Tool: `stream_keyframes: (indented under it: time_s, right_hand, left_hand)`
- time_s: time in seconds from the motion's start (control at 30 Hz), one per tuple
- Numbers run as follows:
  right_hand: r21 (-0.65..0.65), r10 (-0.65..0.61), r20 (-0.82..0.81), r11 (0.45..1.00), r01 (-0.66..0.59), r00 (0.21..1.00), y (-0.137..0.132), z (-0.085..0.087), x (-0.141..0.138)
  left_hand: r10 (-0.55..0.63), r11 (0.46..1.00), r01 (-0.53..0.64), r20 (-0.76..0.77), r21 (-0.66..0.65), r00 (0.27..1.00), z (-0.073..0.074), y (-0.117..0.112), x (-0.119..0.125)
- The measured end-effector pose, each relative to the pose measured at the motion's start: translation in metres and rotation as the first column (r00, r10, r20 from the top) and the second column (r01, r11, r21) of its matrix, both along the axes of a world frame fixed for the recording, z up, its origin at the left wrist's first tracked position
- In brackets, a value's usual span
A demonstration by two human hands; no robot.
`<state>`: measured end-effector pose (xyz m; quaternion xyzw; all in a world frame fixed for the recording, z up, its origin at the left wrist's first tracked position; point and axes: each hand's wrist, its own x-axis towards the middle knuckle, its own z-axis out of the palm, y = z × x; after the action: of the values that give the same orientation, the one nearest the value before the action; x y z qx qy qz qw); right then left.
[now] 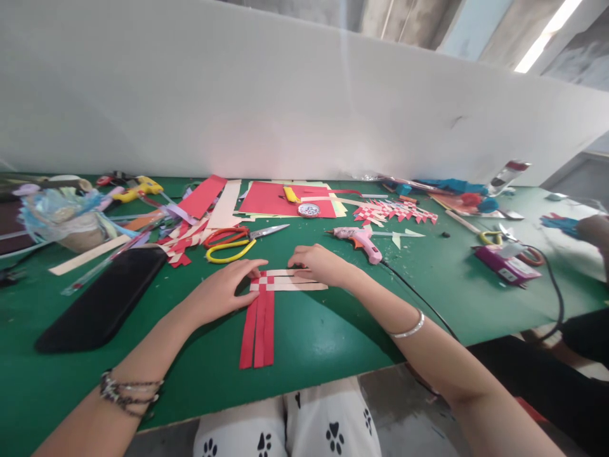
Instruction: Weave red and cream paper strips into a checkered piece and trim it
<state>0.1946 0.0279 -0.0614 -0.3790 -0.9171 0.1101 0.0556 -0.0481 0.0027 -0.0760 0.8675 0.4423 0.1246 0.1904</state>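
A small red-and-cream checkered weave of paper strips [262, 280] lies flat on the green table. Several red strips [259, 333] run from it toward me, and several cream strips [299, 285] extend to the right. My left hand [231, 284] holds the weave at its left side, thumb below and curled fingers above. Over the cream strips, my right hand [318, 264] is bent with its fingers closed on them; the fingertips are partly hidden. Scissors [228, 244] with red and yellow handles lie just beyond my left hand. A pink glue gun [359, 240] rests beyond my right hand.
A black case [102, 298] lies to the left, near a pile of woven scraps [183, 241]. Red paper sheets [266, 200] carry a round dial [309, 210]. Finished woven pieces [397, 212] lie behind the glue gun. At right are a purple box [507, 263] and another person's hand [592, 230].
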Motion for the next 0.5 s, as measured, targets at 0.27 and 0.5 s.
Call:
stream_keyframes:
  time_s: [0.27,0.5]
  right_hand:
    - [-0.084,-0.046,-0.131,0.996,0.035,0.99,0.001,-0.0039,-0.0016]
    - [-0.197,-0.155,-0.466,0.978,0.069,0.871,0.0034,0.0009,-0.0006]
  left_hand:
    - [0.002,1.0,-0.002,0.0,-0.013,1.0,-0.0011,0.0009,-0.0001]
    - [-0.021,1.0,0.02,0.008,0.006,1.0,-0.0008,0.0014,0.0011]
